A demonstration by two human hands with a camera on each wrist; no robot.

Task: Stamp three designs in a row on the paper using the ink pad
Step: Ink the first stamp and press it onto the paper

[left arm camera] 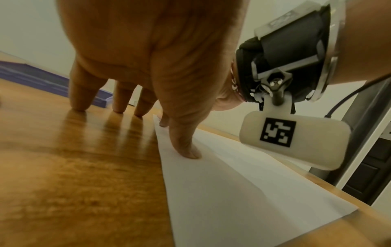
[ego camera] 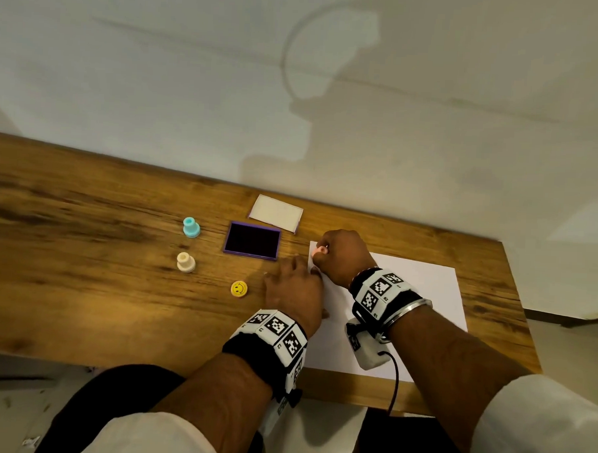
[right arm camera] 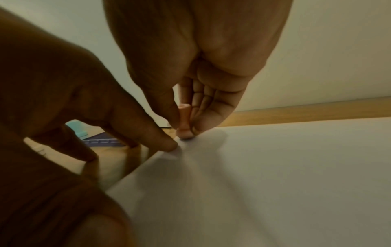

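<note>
A white paper sheet (ego camera: pixel 414 293) lies on the wooden table (ego camera: pixel 84 251) at the right. My right hand (ego camera: pixel 340 257) pinches a small pink stamp (right arm camera: pixel 184 122) upright, its base down on the sheet's far left corner. My left hand (ego camera: pixel 293 294) presses the paper's left edge (left arm camera: pixel 180 167) with straight fingers; the thumb (left arm camera: pixel 186 147) lies on the sheet, the other fingertips (left arm camera: pixel 78 103) on the wood. The purple ink pad (ego camera: pixel 252 240) sits uncovered just left of the paper, its lid (ego camera: pixel 277 212) behind it.
A teal stamp (ego camera: pixel 191 227) and a cream stamp (ego camera: pixel 185 262) stand left of the ink pad. A yellow smiley stamp (ego camera: pixel 239 288) sits beside my left hand. The table's far edge meets a pale wall. Cables hang from my right wrist camera (ego camera: pixel 367 349).
</note>
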